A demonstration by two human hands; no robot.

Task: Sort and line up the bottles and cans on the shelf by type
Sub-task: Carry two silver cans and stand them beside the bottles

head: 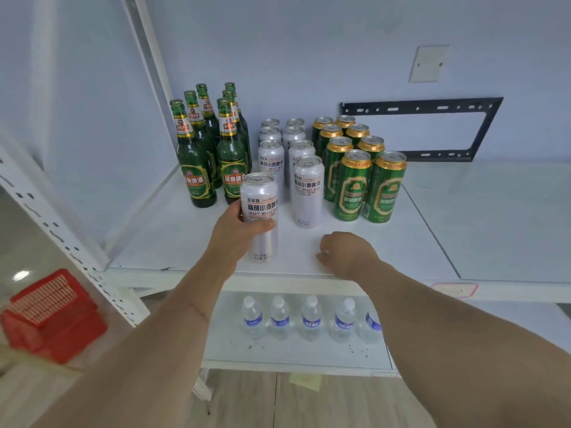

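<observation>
My left hand [239,227] grips a tall white beer can [259,193] that stands upright near the front of the white shelf [432,242], in front of the left white-can column. My right hand [343,253] rests on the shelf with fingers curled and holds nothing. Behind stand several green beer bottles [197,168] at the left in two rows. Several white cans [307,189] form two columns in the middle. Several green cans with gold rims [386,186] form two columns to the right.
A black metal wall bracket [432,106] hangs behind the green cans. The lower shelf holds a row of several water bottles [312,318]. A red plastic crate [52,313] sits on the floor at left, beside the perforated shelf post [61,236].
</observation>
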